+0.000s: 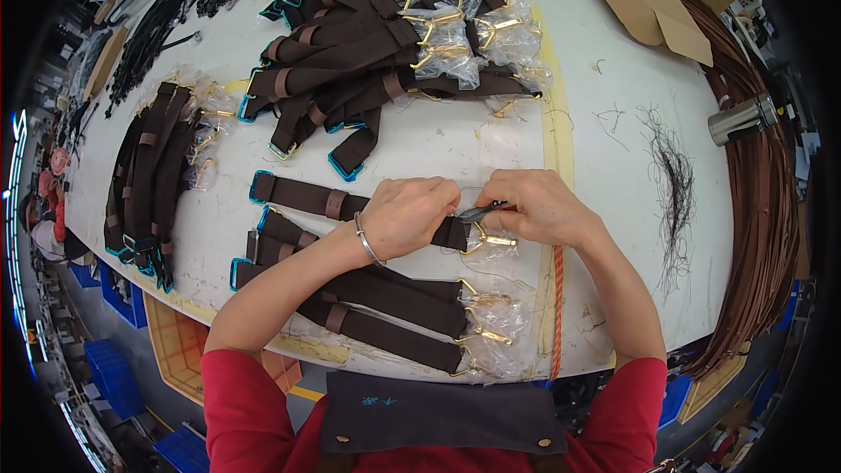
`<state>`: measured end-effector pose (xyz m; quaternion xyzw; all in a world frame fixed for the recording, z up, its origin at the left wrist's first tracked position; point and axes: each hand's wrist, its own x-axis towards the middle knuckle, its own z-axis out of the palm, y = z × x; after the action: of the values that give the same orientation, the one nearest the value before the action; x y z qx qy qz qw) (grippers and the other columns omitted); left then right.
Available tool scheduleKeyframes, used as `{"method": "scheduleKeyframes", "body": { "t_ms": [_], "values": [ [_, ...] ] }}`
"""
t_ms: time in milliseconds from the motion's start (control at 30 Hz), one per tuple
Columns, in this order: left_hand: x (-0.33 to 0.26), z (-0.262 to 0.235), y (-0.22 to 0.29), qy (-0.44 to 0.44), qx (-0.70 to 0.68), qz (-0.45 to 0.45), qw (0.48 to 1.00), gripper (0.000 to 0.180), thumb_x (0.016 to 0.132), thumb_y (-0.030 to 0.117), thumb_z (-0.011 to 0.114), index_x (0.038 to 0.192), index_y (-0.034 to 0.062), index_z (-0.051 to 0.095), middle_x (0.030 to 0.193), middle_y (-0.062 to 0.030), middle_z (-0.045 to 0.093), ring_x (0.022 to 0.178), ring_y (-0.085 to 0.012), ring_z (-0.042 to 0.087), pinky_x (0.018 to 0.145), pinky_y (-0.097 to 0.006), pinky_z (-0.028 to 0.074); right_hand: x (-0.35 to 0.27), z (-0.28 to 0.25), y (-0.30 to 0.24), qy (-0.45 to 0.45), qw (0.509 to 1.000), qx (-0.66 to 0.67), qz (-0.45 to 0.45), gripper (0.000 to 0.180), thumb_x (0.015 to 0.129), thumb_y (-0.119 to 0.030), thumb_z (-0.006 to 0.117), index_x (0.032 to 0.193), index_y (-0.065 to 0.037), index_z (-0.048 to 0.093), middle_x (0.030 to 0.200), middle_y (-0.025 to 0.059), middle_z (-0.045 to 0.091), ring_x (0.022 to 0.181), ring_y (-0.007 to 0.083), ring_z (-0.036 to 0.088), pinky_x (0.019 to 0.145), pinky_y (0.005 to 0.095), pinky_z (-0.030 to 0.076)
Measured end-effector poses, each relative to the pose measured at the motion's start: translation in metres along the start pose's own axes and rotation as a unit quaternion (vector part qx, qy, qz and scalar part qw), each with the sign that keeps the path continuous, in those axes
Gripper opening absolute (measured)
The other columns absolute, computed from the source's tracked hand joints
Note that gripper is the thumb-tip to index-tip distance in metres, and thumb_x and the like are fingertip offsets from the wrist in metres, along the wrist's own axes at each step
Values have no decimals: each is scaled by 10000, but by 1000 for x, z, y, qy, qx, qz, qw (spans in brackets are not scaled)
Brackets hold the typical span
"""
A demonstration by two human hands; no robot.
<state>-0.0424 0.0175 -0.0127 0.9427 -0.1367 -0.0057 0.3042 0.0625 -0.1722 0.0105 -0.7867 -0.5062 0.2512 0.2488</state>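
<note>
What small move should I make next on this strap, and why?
Probably snip any loose thread at the end of the brown strap: your right hand holds the dark snips there, your left hand is at the strap, and dark threads lie heaped to the right.

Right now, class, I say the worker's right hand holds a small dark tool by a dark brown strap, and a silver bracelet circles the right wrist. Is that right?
Not quite: the silver bracelet circles the wrist of the left hand, as the head view shows. The right hand does hold the small dark tool by a dark brown strap.
</note>
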Motion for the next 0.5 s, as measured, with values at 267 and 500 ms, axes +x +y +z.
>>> {"method": "scheduleKeyframes", "body": {
  "t_ms": [267, 500],
  "values": [
    [0, -1, 2, 6, 19, 14, 1000, 48, 831, 100, 545, 862, 86, 510, 760, -72, 597, 710, -280, 594, 591, -383, 440, -1, 4, 1, 21, 1000, -7, -21, 140, 733, -160, 611, 845, -78, 628, 811, 65, 596, 776, 265, 576, 654, 380, 439],
    [-1, 0, 4, 8, 43, 13, 999, 54, 837, 103, 539, 874, 92, 501, 765, -64, 600, 710, -276, 595, 582, -381, 439, -1, 4, 0, 18, 999, -18, -24, 137, 733, -157, 622, 850, -84, 625, 810, 61, 596, 776, 265, 575, 655, 379, 443]
  ]
}}
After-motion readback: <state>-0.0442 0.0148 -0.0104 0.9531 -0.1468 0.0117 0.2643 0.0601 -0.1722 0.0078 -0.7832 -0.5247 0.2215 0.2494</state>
